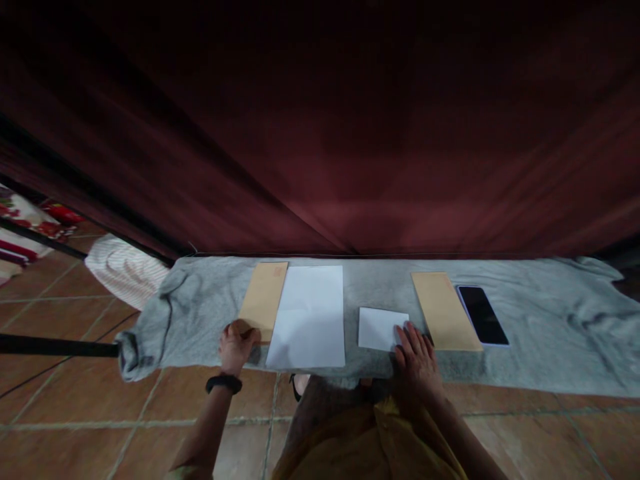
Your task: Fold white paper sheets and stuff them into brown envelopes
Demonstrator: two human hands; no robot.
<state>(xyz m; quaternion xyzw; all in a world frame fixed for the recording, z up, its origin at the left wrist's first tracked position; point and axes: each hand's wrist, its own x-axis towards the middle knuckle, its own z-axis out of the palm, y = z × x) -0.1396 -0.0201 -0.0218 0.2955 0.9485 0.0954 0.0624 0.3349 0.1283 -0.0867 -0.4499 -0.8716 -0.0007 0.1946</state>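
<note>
My left hand (236,347), with a black band on its wrist, has its fingers curled on the near end of a tan envelope (264,297) lying on a grey cloth (545,320). Beside that envelope lies a large white sheet (309,313). My right hand (416,355) rests flat with fingers spread, its fingertips touching the near right corner of a small folded white paper (380,328). A second tan envelope (445,309) lies just right of that hand.
A dark phone (482,315) lies face up next to the right envelope. A dark red curtain (330,147) hangs behind the cloth. The floor is brown tile (100,407). A striped white cloth (125,268) and a black rod (55,345) sit at the left.
</note>
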